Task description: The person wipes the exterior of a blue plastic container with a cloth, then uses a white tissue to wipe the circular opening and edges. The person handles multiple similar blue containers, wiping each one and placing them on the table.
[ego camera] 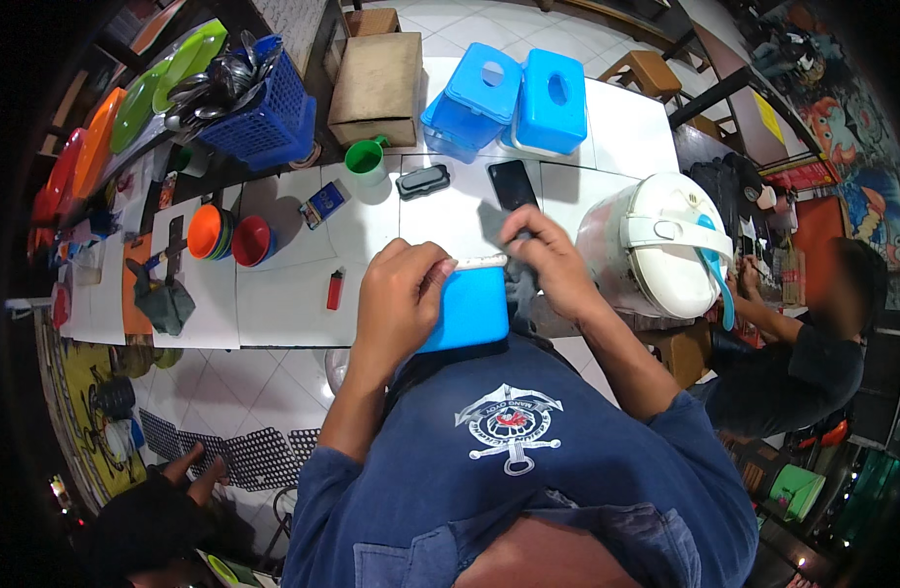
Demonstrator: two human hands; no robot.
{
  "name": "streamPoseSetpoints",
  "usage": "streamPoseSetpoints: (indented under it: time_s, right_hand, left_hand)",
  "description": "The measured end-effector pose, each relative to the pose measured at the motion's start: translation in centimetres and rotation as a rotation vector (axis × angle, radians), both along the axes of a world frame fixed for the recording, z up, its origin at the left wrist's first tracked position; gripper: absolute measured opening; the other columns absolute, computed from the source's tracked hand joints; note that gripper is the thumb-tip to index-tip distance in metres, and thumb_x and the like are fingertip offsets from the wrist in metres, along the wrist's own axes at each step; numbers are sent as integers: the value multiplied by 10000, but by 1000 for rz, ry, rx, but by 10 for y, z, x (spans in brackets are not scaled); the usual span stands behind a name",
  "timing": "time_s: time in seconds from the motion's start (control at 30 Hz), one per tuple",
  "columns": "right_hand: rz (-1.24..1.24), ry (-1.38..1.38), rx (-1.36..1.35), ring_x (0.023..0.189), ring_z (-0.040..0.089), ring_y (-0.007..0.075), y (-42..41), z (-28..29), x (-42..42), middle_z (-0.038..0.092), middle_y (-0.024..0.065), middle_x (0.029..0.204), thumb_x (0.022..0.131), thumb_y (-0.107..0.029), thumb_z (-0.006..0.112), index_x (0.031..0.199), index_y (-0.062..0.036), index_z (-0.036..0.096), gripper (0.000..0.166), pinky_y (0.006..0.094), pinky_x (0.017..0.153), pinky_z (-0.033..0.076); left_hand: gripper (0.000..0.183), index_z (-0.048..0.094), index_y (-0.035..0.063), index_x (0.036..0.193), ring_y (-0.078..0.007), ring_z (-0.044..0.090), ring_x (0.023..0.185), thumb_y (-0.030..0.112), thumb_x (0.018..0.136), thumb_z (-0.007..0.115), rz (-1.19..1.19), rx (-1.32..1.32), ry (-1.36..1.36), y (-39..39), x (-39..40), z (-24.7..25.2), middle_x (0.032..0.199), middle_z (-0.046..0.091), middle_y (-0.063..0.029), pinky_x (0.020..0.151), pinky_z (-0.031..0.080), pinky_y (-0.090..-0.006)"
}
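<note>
A blue plastic box (470, 307) with a whitish rim stands on its side or end at the table's near edge, against my shirt. My left hand (409, 290) grips its left side, the thumb at the rim. Just above the rim, to the right, my right hand (541, 250) pinches a grey cloth (494, 224); part of the cloth or another dark one hangs beside the box. Beyond my hands lie a black smartphone (512, 185) and a dark oblong case (423, 181). Two blue tissue boxes (486, 84) (560, 110) stand at the far side.
A white rice container (674, 250) with a blue ladle stands right. Left are a red lighter (334, 289), stacked bowls (206, 232), a green cup (366, 159), a cigarette pack (322, 205) and a blue cutlery basket (262, 117). One person sits right (788, 367); another is lower left (148, 522).
</note>
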State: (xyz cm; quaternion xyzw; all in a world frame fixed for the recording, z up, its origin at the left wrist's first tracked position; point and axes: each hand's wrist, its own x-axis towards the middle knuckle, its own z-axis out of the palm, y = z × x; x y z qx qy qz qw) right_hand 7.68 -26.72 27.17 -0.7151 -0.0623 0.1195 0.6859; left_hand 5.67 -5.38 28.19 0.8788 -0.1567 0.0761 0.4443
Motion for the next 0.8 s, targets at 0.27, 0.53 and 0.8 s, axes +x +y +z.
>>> streamPoseSetpoints:
  time_s: [0.27,0.53,0.8]
  right_hand:
    - [-32,-211,-95,978,509,170,7,-6,0,527,74,985,850,-65,538,1015,-48,564,168,302,883,395]
    - [50,-135,-51,1001,553,190,37,-121,57,600,102,1051,969,-211,536,1172,-62,550,252,313,906,428]
    - [-16,123,-140,971,586,226,43,-242,43,633,134,1035,1012,-301,475,1166,-39,550,313,354,880,453]
  left_hand:
    - [94,656,14,861,-239,537,623,107,862,644,40,38,101,0,14,-44,666,560,-118,574,406,-350]
    - [217,625,-10,794,-163,562,621,183,890,612,106,-213,314,21,59,-111,650,597,-107,611,439,-335]
    - [120,620,6,955,-138,559,707,118,915,605,711,-640,147,51,76,-160,880,637,-62,613,443,-304]
